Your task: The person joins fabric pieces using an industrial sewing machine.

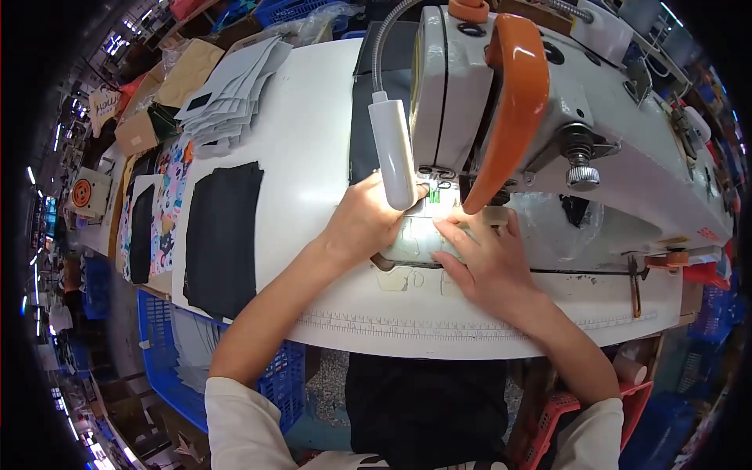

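Note:
Both hands are at the needle area of a white sewing machine [454, 86] with an orange lever guard [521, 102]. My left hand [364, 219] is left of the presser foot, its fingertips partly hidden behind a white lamp [392, 149]. Its fingers are bent together near a small green piece [434, 193]; what they hold is hidden. To the right of the foot, my right hand [486, 254] rests over the metal plate [407, 241], thumb and fingers apart. Glare from the lamp washes out the spot between the hands. A dark cloth [376, 117] lies behind the left hand.
Black fabric pieces [223, 239] and a stack of grey pieces [235, 90] lie on the left. A ruler strip [407, 327] runs along the front edge. Small snips [634, 286] lie at the right. A blue basket [160, 352] stands below left, a red one [548, 423] below right.

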